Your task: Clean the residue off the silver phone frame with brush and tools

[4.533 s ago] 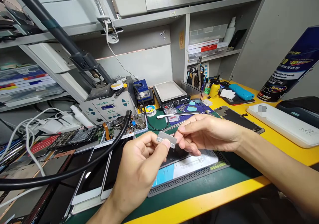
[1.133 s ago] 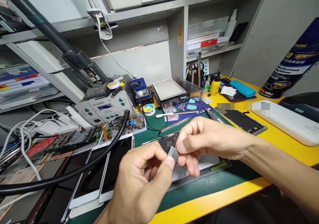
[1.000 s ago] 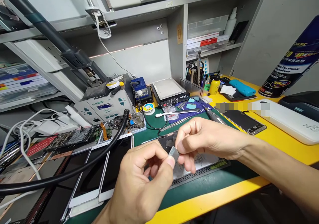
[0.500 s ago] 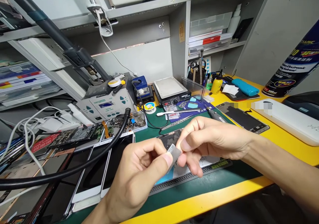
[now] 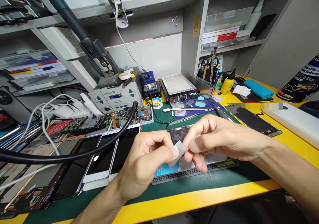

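Note:
Between my hands is a small flat silver-grey piece (image 5: 179,147), roughly rectangular; its exact kind I cannot make out. My left hand (image 5: 147,162) pinches it between thumb and bent forefinger. The fingertips of my right hand (image 5: 216,138) are closed at its right-hand edge, and they partly hide that corner. Below and behind the hands, a device with a light blue patch (image 5: 159,170) lies on a grey perforated holder (image 5: 189,176), largely covered by my fingers. Under that is the green mat (image 5: 199,185).
Several phones (image 5: 103,159) and a thick black hose (image 5: 74,158) lie on the left. Behind stand a grey soldering station (image 5: 114,99) and a heating plate (image 5: 179,84). A cotton swab (image 5: 174,110), yellow bottle (image 5: 227,84) and spray can (image 5: 299,84) are further right.
The whole scene has shifted right in view as the head turned left. The silver-grey piece is tilted a little differently and shows a paler face. Both hands keep their pinch.

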